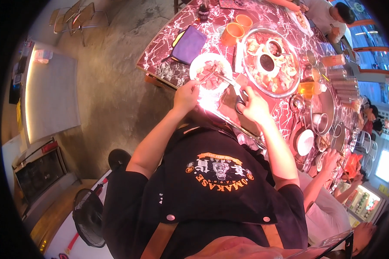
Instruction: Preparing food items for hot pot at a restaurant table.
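Observation:
My right hand (256,105) holds a pair of scissors (236,86) with dark handles. Their blades reach over the meat pieces (212,73) on a round white plate (226,60). At the near left rim of this plate, my left hand (186,96) has its fingers closed on a thin utensil (206,79) that extends over the meat; its exact kind is hard to make out. Under my right hand lies a flat brownish board or tray (235,103) at the table's edge. Strong glare whitens the plate's near side.
The marbled red table (168,42) bears a purple pouch (190,43), orange cups (232,34), and a large round metal pot of food with two sauce cups (272,63). An oil bottle (311,88), ladles (297,103) and stacked glasses (343,84) stand right. A neighbour's hand (330,160) reaches in.

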### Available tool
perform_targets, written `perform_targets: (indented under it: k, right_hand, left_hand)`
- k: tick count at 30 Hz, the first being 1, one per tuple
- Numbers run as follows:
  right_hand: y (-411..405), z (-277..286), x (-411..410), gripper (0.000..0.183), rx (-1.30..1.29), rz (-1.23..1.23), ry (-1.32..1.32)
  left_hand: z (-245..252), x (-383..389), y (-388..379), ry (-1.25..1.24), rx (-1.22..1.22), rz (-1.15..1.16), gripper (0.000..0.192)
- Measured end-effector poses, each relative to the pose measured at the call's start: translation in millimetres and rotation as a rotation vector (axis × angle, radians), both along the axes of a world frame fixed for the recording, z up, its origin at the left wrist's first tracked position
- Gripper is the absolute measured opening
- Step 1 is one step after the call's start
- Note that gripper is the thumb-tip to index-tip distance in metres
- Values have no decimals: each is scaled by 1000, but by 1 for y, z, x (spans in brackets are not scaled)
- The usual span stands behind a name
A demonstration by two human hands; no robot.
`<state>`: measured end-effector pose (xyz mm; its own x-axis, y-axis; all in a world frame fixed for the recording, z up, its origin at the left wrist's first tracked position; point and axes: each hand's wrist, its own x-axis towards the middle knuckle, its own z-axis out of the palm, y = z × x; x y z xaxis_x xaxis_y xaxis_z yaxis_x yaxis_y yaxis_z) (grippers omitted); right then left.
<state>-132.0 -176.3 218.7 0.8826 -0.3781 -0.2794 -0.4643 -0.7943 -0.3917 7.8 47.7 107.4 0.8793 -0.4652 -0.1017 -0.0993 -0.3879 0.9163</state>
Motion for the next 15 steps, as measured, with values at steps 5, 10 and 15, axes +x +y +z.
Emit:
perform_targets:
  k: [5, 10, 15]
  right_hand:
    - [-13, -27, -15, 47, -52, 75, -67]
    - [-12, 7, -30, 57, -263, 226, -190]
    - [-20, -23, 8, 54, -262, 361, -301]
  left_hand:
    - [24, 15, -1, -122, 209, -27, 22]
    - [64, 56, 4, -397, 515, -254, 22]
    - [109, 77, -12, -611, 704, -477, 17]
